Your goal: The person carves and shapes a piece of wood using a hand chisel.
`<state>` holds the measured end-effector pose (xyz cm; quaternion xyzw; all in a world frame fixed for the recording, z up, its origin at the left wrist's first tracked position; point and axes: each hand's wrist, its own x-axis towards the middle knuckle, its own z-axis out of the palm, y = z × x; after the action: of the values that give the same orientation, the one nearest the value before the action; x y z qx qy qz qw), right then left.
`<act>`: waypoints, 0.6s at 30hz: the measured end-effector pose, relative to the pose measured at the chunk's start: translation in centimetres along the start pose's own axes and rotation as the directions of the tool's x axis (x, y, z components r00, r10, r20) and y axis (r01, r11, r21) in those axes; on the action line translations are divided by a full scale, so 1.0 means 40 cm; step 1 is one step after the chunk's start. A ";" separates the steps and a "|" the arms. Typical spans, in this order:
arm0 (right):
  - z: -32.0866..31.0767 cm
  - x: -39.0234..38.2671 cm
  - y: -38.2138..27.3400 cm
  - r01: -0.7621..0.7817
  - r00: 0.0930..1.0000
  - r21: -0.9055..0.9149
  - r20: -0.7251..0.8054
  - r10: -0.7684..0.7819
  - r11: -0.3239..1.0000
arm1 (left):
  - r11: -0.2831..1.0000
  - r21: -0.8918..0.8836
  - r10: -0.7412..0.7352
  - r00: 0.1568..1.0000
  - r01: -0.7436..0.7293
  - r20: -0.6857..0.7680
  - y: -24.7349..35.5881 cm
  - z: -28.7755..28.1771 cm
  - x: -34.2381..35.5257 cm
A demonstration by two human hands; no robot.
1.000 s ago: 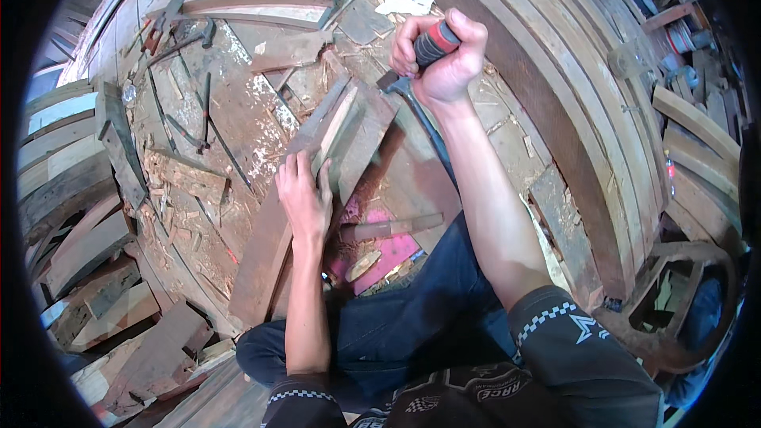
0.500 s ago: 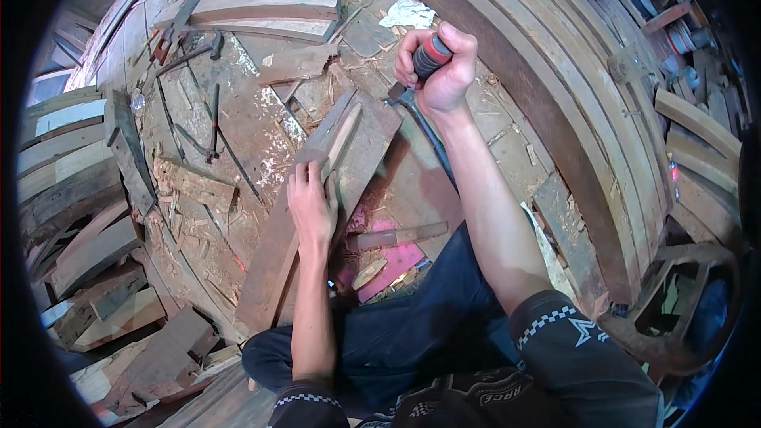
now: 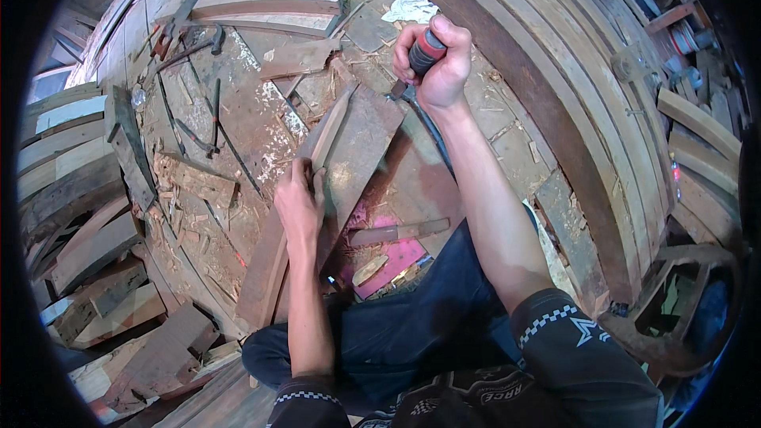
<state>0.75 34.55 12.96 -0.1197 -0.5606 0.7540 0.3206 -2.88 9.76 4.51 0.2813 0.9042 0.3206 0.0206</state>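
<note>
A wide brown board (image 3: 361,158) slants away in front of me, a narrow wood strip (image 3: 329,131) lying lengthwise along its left side. My left hand (image 3: 301,204) is closed around the strip near the middle of the board, fingers curled over it. Beyond the board's far right corner, my right hand (image 3: 436,63) is raised, wrapped round a hand tool with a red-and-black handle (image 3: 426,51). A flat dark end shows below that fist; the tool's exact kind is unclear. Close under it lies a blue rod-like shaft (image 3: 428,131), running back toward my knee.
A wooden-handled tool (image 3: 400,231) lies right of the board, by a pink sheet (image 3: 388,269). Hammers (image 3: 190,55) lie on the left among wood chips. Long curved beams (image 3: 555,111) line the right side; timber offcuts (image 3: 87,190) are stacked left.
My left hand has shifted a little left and nearer, and the strip's far part has turned left, baring a pale patch on the board. My right hand has moved slightly up with its tool.
</note>
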 end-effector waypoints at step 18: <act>0.020 -0.011 0.021 -0.043 0.987 -0.009 0.154 0.044 0.999 | 0.980 0.072 0.174 0.977 -0.184 0.120 0.006 0.033 -0.013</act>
<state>0.37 33.50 12.40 -0.0742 -0.5833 0.7661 0.2596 -2.03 10.38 3.52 0.3800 0.8850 0.2671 0.0312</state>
